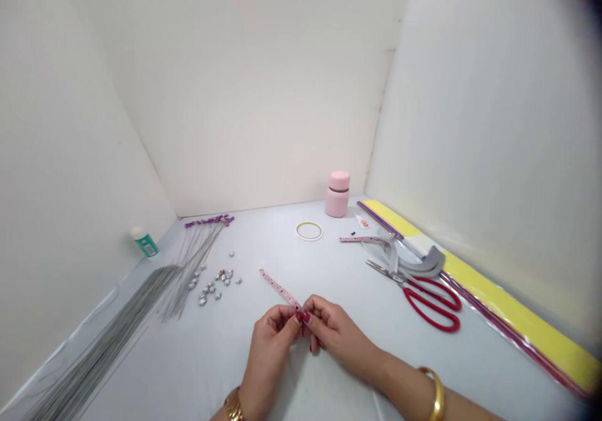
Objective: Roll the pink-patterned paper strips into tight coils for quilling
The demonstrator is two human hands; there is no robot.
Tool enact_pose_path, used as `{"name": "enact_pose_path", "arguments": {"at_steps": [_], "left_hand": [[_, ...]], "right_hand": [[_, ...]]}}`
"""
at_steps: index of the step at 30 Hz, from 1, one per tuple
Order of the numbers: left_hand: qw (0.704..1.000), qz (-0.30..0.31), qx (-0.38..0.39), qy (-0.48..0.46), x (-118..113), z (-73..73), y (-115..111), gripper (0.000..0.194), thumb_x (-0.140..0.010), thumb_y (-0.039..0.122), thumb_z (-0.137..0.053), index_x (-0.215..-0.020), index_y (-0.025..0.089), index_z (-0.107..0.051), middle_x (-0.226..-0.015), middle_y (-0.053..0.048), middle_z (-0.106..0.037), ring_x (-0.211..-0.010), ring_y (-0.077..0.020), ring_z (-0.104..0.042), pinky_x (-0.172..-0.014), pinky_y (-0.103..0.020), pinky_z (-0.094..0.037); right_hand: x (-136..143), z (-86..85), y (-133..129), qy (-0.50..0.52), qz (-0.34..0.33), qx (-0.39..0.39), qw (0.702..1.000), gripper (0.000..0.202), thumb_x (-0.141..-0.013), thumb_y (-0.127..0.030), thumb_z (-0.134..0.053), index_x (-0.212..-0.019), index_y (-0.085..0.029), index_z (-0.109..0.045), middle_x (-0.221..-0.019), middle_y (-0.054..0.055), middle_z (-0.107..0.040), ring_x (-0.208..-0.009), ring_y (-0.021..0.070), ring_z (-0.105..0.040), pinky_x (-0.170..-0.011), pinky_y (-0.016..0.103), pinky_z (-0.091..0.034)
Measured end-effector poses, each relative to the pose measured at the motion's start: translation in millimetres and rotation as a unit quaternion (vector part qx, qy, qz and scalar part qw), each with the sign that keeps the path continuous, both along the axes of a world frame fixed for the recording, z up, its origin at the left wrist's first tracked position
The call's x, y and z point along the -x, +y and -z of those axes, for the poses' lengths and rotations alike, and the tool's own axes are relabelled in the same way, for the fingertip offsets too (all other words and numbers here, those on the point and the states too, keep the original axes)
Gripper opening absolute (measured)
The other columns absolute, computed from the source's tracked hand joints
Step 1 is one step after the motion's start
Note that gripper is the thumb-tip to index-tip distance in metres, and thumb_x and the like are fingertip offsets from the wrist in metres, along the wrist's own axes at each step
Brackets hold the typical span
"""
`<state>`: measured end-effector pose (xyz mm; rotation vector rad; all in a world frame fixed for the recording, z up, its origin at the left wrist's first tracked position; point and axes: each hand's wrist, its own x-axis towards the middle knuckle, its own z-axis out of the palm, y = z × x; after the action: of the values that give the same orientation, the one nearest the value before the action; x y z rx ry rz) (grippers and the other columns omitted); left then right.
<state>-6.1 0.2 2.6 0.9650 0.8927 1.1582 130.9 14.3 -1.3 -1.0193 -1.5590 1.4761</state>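
Note:
Near the front middle of the table, my left hand (274, 346) and my right hand (336, 330) meet fingertip to fingertip. Both pinch one end of a narrow pink paper strip (278, 288) with small red marks. Its free end points away to the upper left. The part between my fingertips is hidden. Left of my hands lie several small silver folded pieces (210, 288), one with red on it.
Red-handled scissors (430, 302) lie to the right beside pale curled strips (416, 267) and long yellow sheets (498, 295). Behind are a white ring (309, 231) and a pink bottle (337, 195). Grey wires (122, 320), purple-tipped stems (209, 221) and a glue stick (145, 243) are left.

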Motion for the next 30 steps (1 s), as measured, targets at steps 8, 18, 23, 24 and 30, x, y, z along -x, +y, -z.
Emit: {"name": "enact_pose_path", "arguments": {"at_steps": [8,18,23,24,30], "left_hand": [[0.997,-0.029,-0.022,0.063,2.6,1.4,-1.4,0.020,-0.078,0.028,-0.057,-0.065,0.014,-0.056,-0.059,-0.003,-0.057,-0.058,-0.0139,-0.051,-0.058,-0.025,-0.038],[0.951,-0.132,-0.152,0.234,7.9,0.1,-4.3,0.012,-0.075,0.023,-0.058,-0.086,0.021,-0.061,-0.081,-0.003,-0.055,-0.076,-0.0171,-0.054,-0.067,-0.026,-0.044],[0.933,-0.109,-0.200,0.278,8.9,-5.0,-7.0,0.015,-0.076,0.020,-0.056,-0.083,0.022,-0.070,-0.083,-0.007,-0.060,-0.079,-0.0203,-0.056,-0.071,-0.028,-0.044],[0.937,-0.104,-0.193,0.273,8.8,-5.8,-7.3,0.015,-0.076,0.021,-0.056,-0.083,0.023,-0.070,-0.083,-0.007,-0.061,-0.079,-0.0207,-0.056,-0.071,-0.028,-0.044],[0.949,-0.071,-0.174,0.254,9.3,-7.2,-3.6,0.012,-0.075,0.021,-0.058,-0.079,0.021,-0.070,-0.082,-0.006,-0.064,-0.078,-0.0203,-0.058,-0.072,-0.028,-0.045]], "right_hand": [[0.7,-6.6,-3.7,-0.027,0.013,-0.037,0.999,0.022,-0.085,-0.036,-0.044,-0.074,-0.018,-0.049,-0.058,-0.004,-0.051,-0.048,0.0088,-0.048,-0.051,0.020,-0.038],[-1.6,-6.2,-5.1,-0.034,0.030,-0.045,0.998,0.023,-0.085,-0.036,-0.044,-0.073,-0.018,-0.051,-0.058,-0.004,-0.050,-0.051,0.0100,-0.050,-0.051,0.021,-0.039],[-4.2,-5.5,-5.4,-0.041,0.029,-0.063,0.997,0.022,-0.086,-0.034,-0.043,-0.075,-0.018,-0.052,-0.057,-0.003,-0.051,-0.051,0.0100,-0.049,-0.052,0.021,-0.039],[-4.5,-5.1,-5.4,-0.043,0.030,-0.067,0.996,0.022,-0.086,-0.034,-0.043,-0.075,-0.018,-0.052,-0.057,-0.003,-0.051,-0.052,0.0101,-0.049,-0.052,0.021,-0.040],[-5.3,-3.8,-4.6,-0.051,0.048,-0.068,0.995,0.023,-0.085,-0.035,-0.045,-0.074,-0.018,-0.054,-0.056,-0.003,-0.052,-0.052,0.0101,-0.050,-0.052,0.021,-0.040]]}}
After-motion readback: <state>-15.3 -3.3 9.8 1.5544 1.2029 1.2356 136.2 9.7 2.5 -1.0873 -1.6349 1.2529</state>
